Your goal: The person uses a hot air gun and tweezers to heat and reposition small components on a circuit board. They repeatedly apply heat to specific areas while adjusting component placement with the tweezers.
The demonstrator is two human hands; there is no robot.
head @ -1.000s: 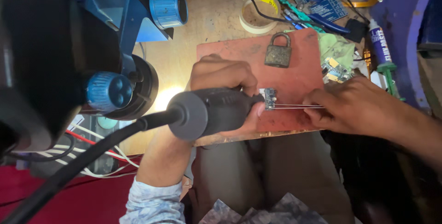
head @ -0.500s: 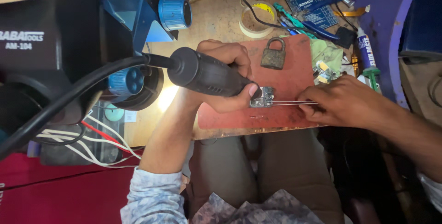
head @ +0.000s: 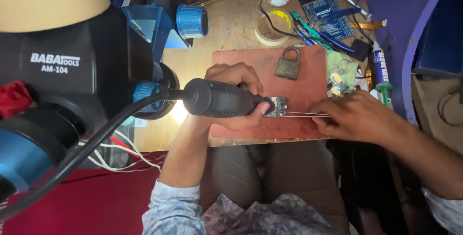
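The left hand (head: 236, 95) is closed round the black cylindrical hot-air handpiece (head: 219, 103), nozzle over the small, light, fragile circuit board (head: 278, 106) just beyond, best gripped at its edge, as the right hand (head: 354, 117) pinches thin metal tweezers (head: 304, 115) there.

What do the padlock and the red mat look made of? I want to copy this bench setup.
The padlock looks like metal, dull and tarnished brown, with a grey shackle, probably brass or steel. The red mat looks matte and stained, with a thin flat edge; rubber, silicone or board, I cannot tell which.
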